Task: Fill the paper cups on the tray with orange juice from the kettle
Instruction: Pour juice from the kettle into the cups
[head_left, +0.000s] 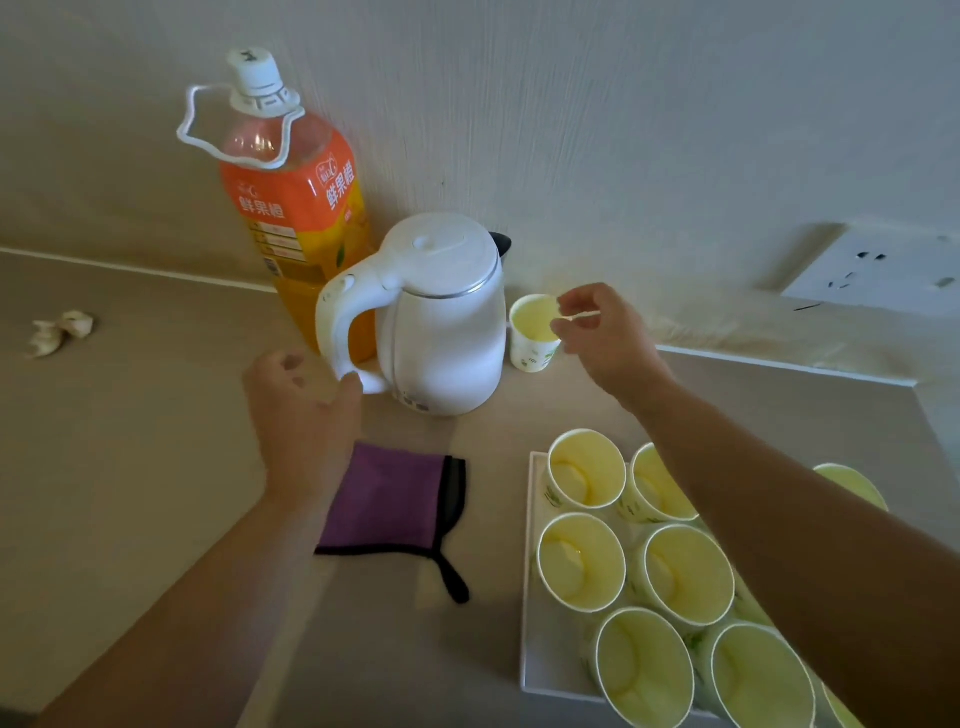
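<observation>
A white electric kettle (441, 322) stands lid-closed on the counter, its handle facing me and to the left. My left hand (301, 410) hovers at the foot of that handle, fingers loosely curled, thumb touching it without a grip. Just right of the kettle stands a single paper cup (532, 338) that looks filled with pale yellow liquid. My right hand (602, 332) is at this cup's right rim with thumb and forefinger apart. Several paper cups (582, 561) sit upright on a white tray (525, 649) at the lower right; I can see their bottoms.
A large orange juice bottle (291, 197) with a white cap stands against the wall behind the kettle. A folded purple cloth (389, 499) lies in front of the kettle. A crumpled tissue (60, 332) lies at the far left. A wall socket (878, 270) is at the right.
</observation>
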